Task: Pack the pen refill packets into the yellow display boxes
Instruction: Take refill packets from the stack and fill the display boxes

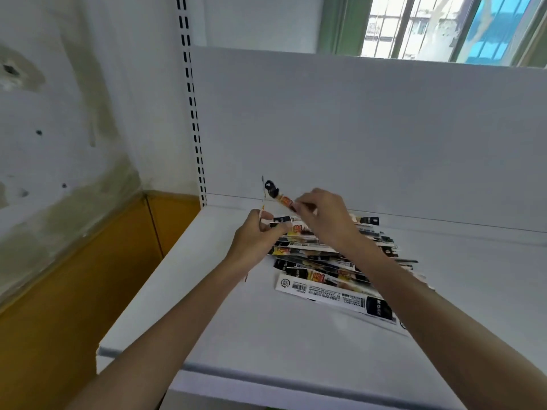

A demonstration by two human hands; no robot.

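A loose pile of several long pen refill packets (331, 273), black, white and orange, lies on the white shelf (266, 335). My right hand (322, 214) pinches one packet (278, 194) by its end and holds it lifted above the pile, its black tip pointing up and left. My left hand (257, 232) grips a thin packet (262, 202) seen edge-on and standing nearly upright, just left of the pile. The two hands are close together over the pile's far left end. No yellow display box is in view.
The shelf's white back panel (355, 128) rises right behind the pile. A slotted upright (192, 113) stands at the shelf's left rear corner. Left of the shelf is a stained wall with a yellow lower band (74, 291). A barred window (444, 25) is at top right.
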